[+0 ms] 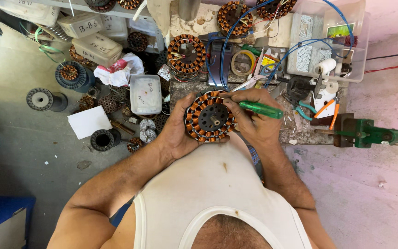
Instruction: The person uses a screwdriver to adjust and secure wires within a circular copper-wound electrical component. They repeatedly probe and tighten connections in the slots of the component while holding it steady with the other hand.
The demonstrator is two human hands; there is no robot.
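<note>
A round motor stator [209, 117] with copper windings around a black core sits in front of my chest. My left hand [177, 129] cups its left side and grips it. In my right hand [253, 121] is a screwdriver with a green handle [261, 109], its tip resting at the stator's upper right edge. Both hands hover at the near edge of a cluttered workbench [295, 133].
More wound stators [186, 54] lie on the bench, with a roll of tape [243, 62], blue wires, pliers with orange handles [331, 110] and a clear plastic box [328, 41]. A green vise [369, 133] sits at right. Spools, white containers [145, 94] and paper litter the floor at left.
</note>
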